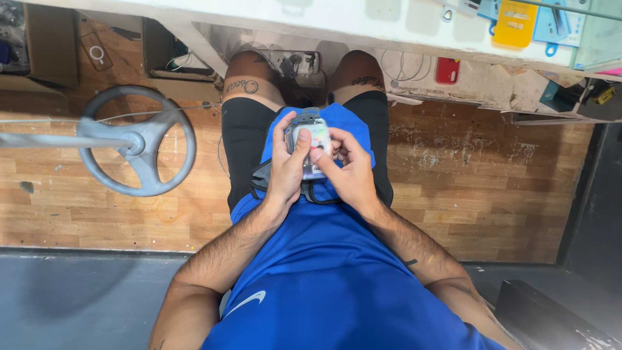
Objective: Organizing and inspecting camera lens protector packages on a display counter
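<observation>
Both my hands hold a small device in a clear case (313, 142) over my lap, against my blue shirt. My left hand (286, 170) wraps its left side with the thumb on the front. On the right side, my right hand (350, 172) grips it, thumb pressing on the pale front face. A dark clip or holder (306, 118) sits at the top end of the device. A black strap (311, 193) hangs below my hands.
A grey round stool base (136, 142) stands on the wooden floor at my left. A white counter edge (324, 23) runs across the top, with a yellow packet (515, 24) and blue packets on it. Cardboard boxes, cables and a red item (447, 70) lie under the counter.
</observation>
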